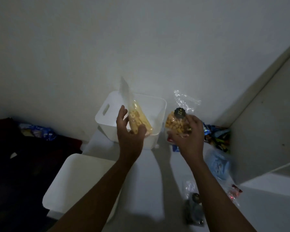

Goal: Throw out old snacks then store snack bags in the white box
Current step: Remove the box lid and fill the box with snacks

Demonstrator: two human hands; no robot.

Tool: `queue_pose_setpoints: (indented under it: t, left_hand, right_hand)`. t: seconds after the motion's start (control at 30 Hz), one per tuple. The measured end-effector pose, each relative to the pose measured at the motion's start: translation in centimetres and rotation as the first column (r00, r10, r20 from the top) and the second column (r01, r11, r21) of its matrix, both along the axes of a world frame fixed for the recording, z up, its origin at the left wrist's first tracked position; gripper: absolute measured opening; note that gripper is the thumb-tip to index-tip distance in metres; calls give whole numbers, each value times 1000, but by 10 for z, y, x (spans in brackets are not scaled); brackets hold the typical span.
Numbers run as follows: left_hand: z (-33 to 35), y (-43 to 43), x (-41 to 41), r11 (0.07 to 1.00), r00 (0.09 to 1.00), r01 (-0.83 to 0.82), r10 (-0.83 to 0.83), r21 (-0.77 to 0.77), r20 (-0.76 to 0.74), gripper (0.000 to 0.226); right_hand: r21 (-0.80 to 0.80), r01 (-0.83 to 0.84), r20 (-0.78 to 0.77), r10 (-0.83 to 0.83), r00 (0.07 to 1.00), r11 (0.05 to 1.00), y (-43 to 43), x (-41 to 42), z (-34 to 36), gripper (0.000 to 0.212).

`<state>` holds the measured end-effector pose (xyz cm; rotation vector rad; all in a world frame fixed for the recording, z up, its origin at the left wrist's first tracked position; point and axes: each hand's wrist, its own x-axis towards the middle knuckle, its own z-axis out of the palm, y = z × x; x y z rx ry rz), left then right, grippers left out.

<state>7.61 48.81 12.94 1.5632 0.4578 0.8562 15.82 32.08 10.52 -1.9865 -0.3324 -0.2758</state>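
Note:
My left hand [130, 129] grips a clear bag of yellow ring snacks [138, 119], held tilted over the open white box [157, 104]. The box stands against the wall and has a handle slot on its left side. To its right, my right hand [190, 131] holds a second clear bag of orange-yellow snacks [175, 122] with a round black label, above the white floor surface beside the box.
A white lid or second white container [77, 180] lies near my left forearm. Colourful snack packets [216, 136] pile up at the right by a grey wall. A bluish bag [218, 164], clear wrappers [191, 186] and a dark packet [195, 210] lie nearby. Dark fabric [15, 156] covers the left.

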Motion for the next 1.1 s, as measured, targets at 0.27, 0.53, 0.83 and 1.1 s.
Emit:
queue_pose_setpoints:
  t: [0.27, 0.53, 0.83, 1.1]
  left_hand:
    - [23, 55, 54, 573, 913, 402, -191, -714, 361, 81]
    - [-9, 105, 89, 357, 894, 374, -384, -856, 231, 65]
    - [-35, 139, 131, 678, 881, 220, -447, -701, -156, 46]
    - [-48, 142, 152, 971, 818, 155, -229, -181, -528, 23]
  right_hand:
    - [177, 23, 110, -43, 993, 984, 68, 36, 41, 26]
    - [159, 82, 63, -93, 994, 984, 119, 66, 16, 15]
    - [116, 222, -133, -207, 969, 968, 146, 87, -8, 20]
    - [-11, 219, -328, -210, 921, 976, 167, 104, -22, 32]
